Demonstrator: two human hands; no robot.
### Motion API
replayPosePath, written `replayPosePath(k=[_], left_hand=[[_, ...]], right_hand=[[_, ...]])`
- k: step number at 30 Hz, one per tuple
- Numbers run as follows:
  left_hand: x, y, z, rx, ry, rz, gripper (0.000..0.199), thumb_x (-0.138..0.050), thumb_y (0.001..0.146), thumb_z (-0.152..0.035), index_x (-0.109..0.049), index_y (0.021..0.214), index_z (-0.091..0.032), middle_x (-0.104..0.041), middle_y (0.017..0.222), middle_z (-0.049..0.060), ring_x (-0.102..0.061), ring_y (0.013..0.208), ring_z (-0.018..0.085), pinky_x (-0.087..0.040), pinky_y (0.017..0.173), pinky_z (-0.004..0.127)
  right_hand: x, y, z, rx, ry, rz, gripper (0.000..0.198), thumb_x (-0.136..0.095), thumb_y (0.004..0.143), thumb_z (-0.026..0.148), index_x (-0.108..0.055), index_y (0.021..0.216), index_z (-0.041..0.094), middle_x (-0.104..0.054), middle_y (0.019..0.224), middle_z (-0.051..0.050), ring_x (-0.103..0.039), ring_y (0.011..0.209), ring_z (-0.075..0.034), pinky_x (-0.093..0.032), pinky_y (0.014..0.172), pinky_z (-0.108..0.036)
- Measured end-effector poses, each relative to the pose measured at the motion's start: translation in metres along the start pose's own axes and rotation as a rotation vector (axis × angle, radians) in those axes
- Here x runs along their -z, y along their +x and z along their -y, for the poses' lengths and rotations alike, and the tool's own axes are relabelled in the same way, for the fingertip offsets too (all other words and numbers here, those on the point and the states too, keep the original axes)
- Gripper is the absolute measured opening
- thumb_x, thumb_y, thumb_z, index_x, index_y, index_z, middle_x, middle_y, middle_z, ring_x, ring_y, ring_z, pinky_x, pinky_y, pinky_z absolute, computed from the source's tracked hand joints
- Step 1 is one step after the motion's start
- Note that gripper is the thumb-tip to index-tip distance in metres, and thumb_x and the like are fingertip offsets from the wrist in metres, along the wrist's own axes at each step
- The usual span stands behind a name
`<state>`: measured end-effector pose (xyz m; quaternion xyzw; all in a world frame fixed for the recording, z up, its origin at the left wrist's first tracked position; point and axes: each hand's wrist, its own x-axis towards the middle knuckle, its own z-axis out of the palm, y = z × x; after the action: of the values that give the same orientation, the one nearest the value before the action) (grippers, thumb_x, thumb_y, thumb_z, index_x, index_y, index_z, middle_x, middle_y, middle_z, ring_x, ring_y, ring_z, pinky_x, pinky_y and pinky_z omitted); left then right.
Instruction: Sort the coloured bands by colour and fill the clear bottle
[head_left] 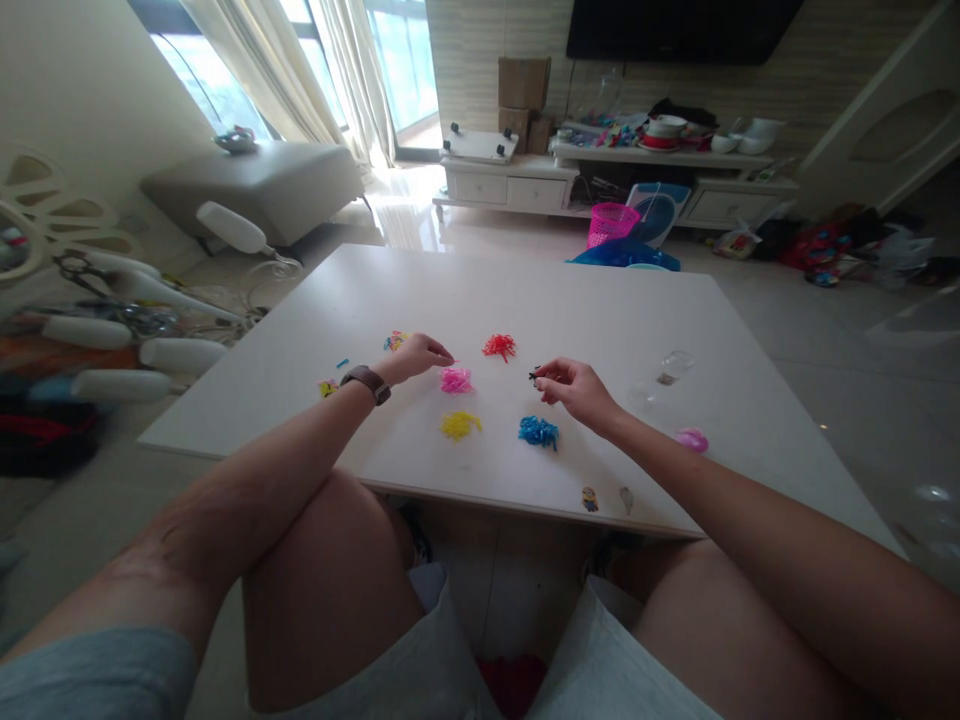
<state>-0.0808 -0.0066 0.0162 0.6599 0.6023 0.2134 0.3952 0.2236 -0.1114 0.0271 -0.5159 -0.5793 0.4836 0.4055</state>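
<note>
My left hand (418, 357), with a dark watch (370, 381) at the wrist, reaches over the pink pile of small strips (455, 381). Its fingertips are pinched together, and a thin pink strip appears to be between them. Fingers of my right hand (576, 389) close at a small black cluster of strips (534, 376); how much of it is held is hard to see. Around the hands lie a red pile (499, 346), a yellow pile (460, 426) and a blue pile (539, 432) of similar strips. Multicoloured pieces (394, 341) lie partly behind my left hand.
On the white table (480, 290) are a clear jar-like container (676, 366), a pink item (691, 440), a minion figure (589, 499) and a small pale piece (626, 500). A blue strip (343, 363) lies at the left. White-armed chandelier (232, 228) parts crowd the left side.
</note>
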Motion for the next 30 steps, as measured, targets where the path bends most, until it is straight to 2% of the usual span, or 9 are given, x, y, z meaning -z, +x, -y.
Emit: replayPosePath(k=[4,9,11,13,16,18,21,25,30], left_hand=[[0.001,0.001,-0.003,-0.080,0.139,0.080,0.012,-0.082,0.060,-0.023,-0.080,0.071,-0.018,-0.071,0.066,0.001,-0.057,0.066,0.015,-0.037,0.061,0.026],[0.000,-0.006,-0.017,-0.093,0.193,0.105,0.009,-0.080,0.062,-0.024,-0.079,0.067,-0.017,-0.064,0.056,-0.001,-0.048,0.057,0.012,-0.032,0.056,0.025],[-0.003,-0.011,-0.023,-0.066,0.058,0.137,0.011,-0.079,0.066,-0.026,-0.077,0.067,-0.015,-0.061,0.055,-0.001,-0.045,0.054,0.010,-0.032,0.054,0.025],[-0.008,-0.015,-0.027,-0.008,-0.235,0.200,0.015,-0.075,0.075,-0.029,-0.077,0.074,-0.013,-0.062,0.059,0.001,-0.046,0.054,0.009,-0.035,0.054,0.024],[-0.018,-0.019,-0.034,0.140,-0.702,0.329,0.022,-0.063,0.087,-0.028,-0.075,0.087,-0.010,-0.070,0.074,0.009,-0.056,0.059,0.010,-0.046,0.060,0.022],[-0.026,-0.022,-0.038,0.232,-0.855,0.426,0.023,-0.059,0.089,-0.026,-0.074,0.093,-0.009,-0.073,0.087,0.014,-0.063,0.067,0.013,-0.051,0.066,0.024],[-0.040,-0.029,-0.047,0.297,-0.946,0.535,0.023,-0.055,0.089,-0.018,-0.071,0.100,-0.005,-0.074,0.100,0.020,-0.071,0.082,0.018,-0.056,0.076,0.026],[-0.060,-0.041,-0.058,0.267,-1.013,0.669,0.024,-0.053,0.084,-0.004,-0.067,0.104,-0.002,-0.072,0.105,0.022,-0.071,0.101,0.022,-0.055,0.094,0.030],[-0.077,-0.052,-0.067,0.230,-1.019,0.735,0.031,-0.054,0.079,0.006,-0.067,0.106,-0.004,-0.072,0.108,0.018,-0.070,0.105,0.020,-0.051,0.104,0.032]], right_hand=[[0.000,0.000,0.001,-0.009,-0.043,-0.005,0.019,-0.071,0.073,0.029,-0.067,0.086,0.015,-0.064,0.064,0.000,-0.060,0.056,-0.012,-0.051,0.057,-0.027],[0.001,0.001,-0.003,-0.010,-0.079,0.005,0.015,-0.068,0.074,0.026,-0.067,0.084,0.015,-0.064,0.066,-0.001,-0.061,0.058,-0.013,-0.051,0.058,-0.027],[0.002,0.002,-0.005,-0.005,-0.095,0.010,0.014,-0.067,0.075,0.026,-0.067,0.083,0.015,-0.065,0.067,-0.001,-0.061,0.058,-0.013,-0.052,0.059,-0.027],[0.002,0.002,-0.007,0.005,-0.117,0.013,0.014,-0.066,0.076,0.026,-0.067,0.084,0.015,-0.065,0.068,-0.001,-0.062,0.059,-0.013,-0.051,0.059,-0.027],[0.001,0.002,-0.007,0.048,-0.196,0.023,0.013,-0.064,0.078,0.027,-0.068,0.085,0.016,-0.066,0.070,-0.002,-0.063,0.062,-0.014,-0.051,0.060,-0.027],[-0.001,0.001,-0.005,0.104,-0.285,0.032,0.013,-0.063,0.080,0.028,-0.068,0.084,0.017,-0.067,0.071,-0.002,-0.063,0.064,-0.015,-0.050,0.061,-0.028],[-0.006,-0.003,0.003,0.207,-0.405,0.039,0.012,-0.062,0.083,0.028,-0.069,0.083,0.018,-0.068,0.072,-0.003,-0.063,0.068,-0.015,-0.049,0.064,-0.028],[-0.009,-0.008,0.012,0.353,-0.465,0.085,0.013,-0.062,0.086,0.027,-0.072,0.086,0.018,-0.070,0.083,-0.005,-0.063,0.076,-0.016,-0.049,0.070,-0.029],[-0.009,-0.008,0.010,0.419,-0.507,0.142,0.013,-0.067,0.085,0.027,-0.076,0.090,0.020,-0.067,0.087,-0.005,-0.061,0.078,-0.016,-0.047,0.073,-0.029]])
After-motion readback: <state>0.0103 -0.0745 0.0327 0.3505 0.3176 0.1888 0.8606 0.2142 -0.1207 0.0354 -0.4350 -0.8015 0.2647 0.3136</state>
